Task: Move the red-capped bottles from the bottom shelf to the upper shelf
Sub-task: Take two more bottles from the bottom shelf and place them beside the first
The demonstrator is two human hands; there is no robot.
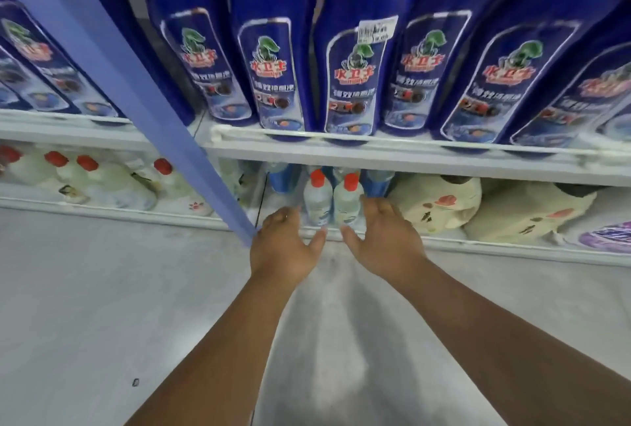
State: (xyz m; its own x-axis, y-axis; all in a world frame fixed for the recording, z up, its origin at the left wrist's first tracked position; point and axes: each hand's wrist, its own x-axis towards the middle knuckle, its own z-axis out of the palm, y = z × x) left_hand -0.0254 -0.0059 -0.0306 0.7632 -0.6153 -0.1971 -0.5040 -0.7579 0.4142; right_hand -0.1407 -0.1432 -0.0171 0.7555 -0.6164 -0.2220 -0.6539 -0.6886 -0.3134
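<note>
Two white bottles with red caps stand side by side at the front of the bottom shelf: the left bottle and the right bottle. My left hand is open just left of the left bottle, fingers spread, thumb near its base. My right hand is open just right of the right bottle, thumb near its base. Neither hand grips a bottle. The upper shelf runs just above them, packed with tall blue bottles.
More red-capped white bottles lie on the bottom shelf left of a blue upright post. Pale yellow bags fill the bottom shelf on the right. Blue-capped bottles stand behind the two. Grey floor lies below.
</note>
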